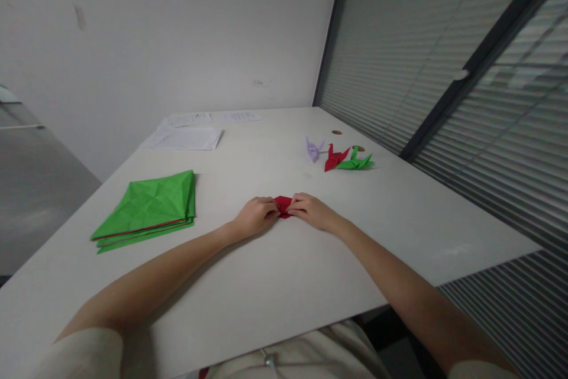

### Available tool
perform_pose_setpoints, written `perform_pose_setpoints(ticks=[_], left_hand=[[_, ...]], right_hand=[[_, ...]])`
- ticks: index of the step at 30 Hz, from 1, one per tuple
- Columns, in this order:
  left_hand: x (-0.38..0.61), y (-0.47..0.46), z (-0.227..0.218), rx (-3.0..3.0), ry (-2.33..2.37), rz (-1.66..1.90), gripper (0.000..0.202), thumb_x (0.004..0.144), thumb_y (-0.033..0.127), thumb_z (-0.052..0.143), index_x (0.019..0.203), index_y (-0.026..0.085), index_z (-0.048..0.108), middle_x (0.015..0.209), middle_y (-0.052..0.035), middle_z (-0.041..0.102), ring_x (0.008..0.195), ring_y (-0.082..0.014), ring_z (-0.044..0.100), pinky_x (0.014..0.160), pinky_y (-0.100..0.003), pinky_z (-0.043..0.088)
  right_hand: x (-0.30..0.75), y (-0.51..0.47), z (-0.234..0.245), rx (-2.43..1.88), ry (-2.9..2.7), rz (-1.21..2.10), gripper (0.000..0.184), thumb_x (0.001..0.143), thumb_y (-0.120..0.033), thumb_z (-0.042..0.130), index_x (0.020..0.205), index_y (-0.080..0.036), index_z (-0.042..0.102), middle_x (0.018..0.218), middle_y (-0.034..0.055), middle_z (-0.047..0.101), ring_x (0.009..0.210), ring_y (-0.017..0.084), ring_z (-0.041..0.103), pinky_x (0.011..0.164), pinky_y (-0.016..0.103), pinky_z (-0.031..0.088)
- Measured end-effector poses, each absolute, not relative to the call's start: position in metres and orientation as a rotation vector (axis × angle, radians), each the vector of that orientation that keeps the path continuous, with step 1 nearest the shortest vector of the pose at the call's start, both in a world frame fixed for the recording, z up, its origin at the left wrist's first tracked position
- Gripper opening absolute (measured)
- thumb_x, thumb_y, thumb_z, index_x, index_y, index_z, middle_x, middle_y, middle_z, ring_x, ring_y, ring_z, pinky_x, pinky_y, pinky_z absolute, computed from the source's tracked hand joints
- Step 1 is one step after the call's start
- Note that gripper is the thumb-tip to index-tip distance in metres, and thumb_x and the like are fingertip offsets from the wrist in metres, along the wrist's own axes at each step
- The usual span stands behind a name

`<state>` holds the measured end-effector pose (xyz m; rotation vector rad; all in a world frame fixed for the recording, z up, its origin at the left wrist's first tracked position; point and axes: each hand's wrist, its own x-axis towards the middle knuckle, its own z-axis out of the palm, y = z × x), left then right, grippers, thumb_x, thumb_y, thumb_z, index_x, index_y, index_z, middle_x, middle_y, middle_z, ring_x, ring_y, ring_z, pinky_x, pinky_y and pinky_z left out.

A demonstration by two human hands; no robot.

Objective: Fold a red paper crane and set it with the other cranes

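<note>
A small folded piece of red paper point(283, 204) lies low over the table's middle, between my two hands. My left hand point(257, 215) pinches its left side, fingers curled over the edge. From the other side my right hand point(312, 211) presses its fingertips onto the right part of the paper. Both hands cover the paper's side edges, so its full shape is hidden. Farther back on the right stand three folded paper cranes: a purple crane point(314, 149), a red crane point(336, 158) and a green crane point(356, 161).
To the left is a stack of creased paper sheets point(153, 204), green on top with a red edge below. Printed white sheets point(190, 138) lie at the back left of the white table point(266, 290). A wall stands behind; window blinds point(399, 71) run along the right.
</note>
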<state>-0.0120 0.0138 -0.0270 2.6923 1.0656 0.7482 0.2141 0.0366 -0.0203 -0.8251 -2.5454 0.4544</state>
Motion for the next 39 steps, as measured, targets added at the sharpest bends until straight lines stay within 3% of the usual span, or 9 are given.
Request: perform_pose_setpoints(ticks=[3,6,13,17,23,34,39], left_hand=[[-0.011,0.012,-0.027,2.676,1.146,0.756,0.021,0.091,0.022,0.05,0.088,0.017,0.07,0.087,-0.0066,0.068,0.077,-0.0161,0.064,0.073,-0.028,0.05],[-0.011,0.008,-0.026,2.683,1.144,0.767,0.024,0.092,0.024,0.048,0.089,0.017,0.071,0.089,-0.0068,0.068,0.078,-0.016,0.065,0.074,-0.028,0.051],[-0.008,-0.003,-0.016,2.773,0.728,0.644,0.029,0.09,0.032,0.051,0.105,0.015,0.068,0.111,-0.0111,0.067,0.099,-0.0201,0.064,0.091,-0.03,0.048],[-0.007,-0.005,-0.015,2.799,0.575,0.626,0.032,0.089,0.036,0.052,0.106,0.013,0.067,0.115,-0.0146,0.066,0.107,-0.0227,0.062,0.096,-0.035,0.044],[-0.007,-0.006,-0.014,2.794,0.562,0.613,0.036,0.088,0.038,0.054,0.112,0.014,0.064,0.118,-0.0149,0.065,0.108,-0.0236,0.062,0.097,-0.037,0.044],[-0.005,-0.004,-0.016,2.771,0.582,0.614,0.028,0.087,0.03,0.054,0.108,0.017,0.066,0.113,-0.0128,0.067,0.105,-0.0221,0.062,0.097,-0.037,0.044],[-0.006,-0.004,-0.016,2.782,0.612,0.589,0.038,0.086,0.03,0.055,0.121,0.015,0.06,0.118,-0.0141,0.064,0.108,-0.0237,0.061,0.097,-0.038,0.045]], right_hand=[[0.212,0.037,-0.022,-0.827,-2.508,0.489,0.023,0.088,-0.034,0.059,0.104,-0.023,0.072,0.09,0.0062,0.064,0.087,0.018,0.056,0.081,0.033,0.044],[0.212,0.04,-0.025,-0.845,-2.503,0.466,0.019,0.087,-0.032,0.061,0.097,-0.023,0.074,0.087,0.0057,0.065,0.085,0.019,0.055,0.082,0.035,0.043],[0.234,0.051,-0.02,-0.947,-2.493,0.636,0.022,0.09,-0.035,0.057,0.087,-0.022,0.075,0.087,0.0054,0.066,0.087,0.019,0.057,0.083,0.034,0.043],[0.239,0.052,-0.019,-0.981,-2.47,0.683,0.023,0.089,-0.036,0.057,0.085,-0.02,0.073,0.086,0.0049,0.065,0.086,0.018,0.057,0.083,0.033,0.041],[0.235,0.052,-0.022,-1.156,-2.455,0.593,0.021,0.085,-0.038,0.062,0.077,-0.021,0.072,0.087,0.0041,0.065,0.088,0.019,0.055,0.09,0.039,0.037],[0.25,0.056,-0.022,-1.07,-2.546,0.646,0.022,0.084,-0.042,0.062,0.086,-0.026,0.076,0.107,0.0068,0.06,0.105,0.024,0.048,0.099,0.045,0.035],[0.245,0.054,-0.023,-1.099,-2.535,0.595,0.017,0.084,-0.038,0.063,0.085,-0.027,0.075,0.111,0.0067,0.056,0.108,0.025,0.047,0.1,0.047,0.034]])
